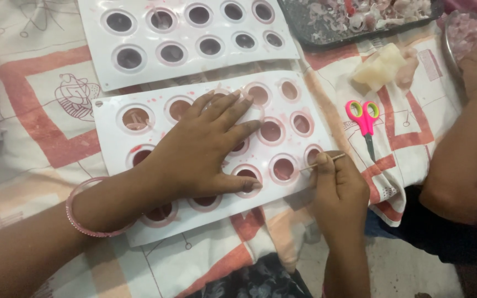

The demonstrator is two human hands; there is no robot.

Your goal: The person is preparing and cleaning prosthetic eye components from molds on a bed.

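Observation:
My left hand lies flat with fingers spread on a white mould tray that has round cavities filled with pinkish liquid. A pink bangle circles that wrist. My right hand pinches a thin wooden stick at the tray's right edge, with the stick's tip pointing toward a cavity in the lower row.
A second white mould tray lies behind the first. Pink scissors and pale waxy chunks rest on the patterned cloth. A dark tray of pink scraps sits at the back. Another person's arm reaches into a metal bowl at right.

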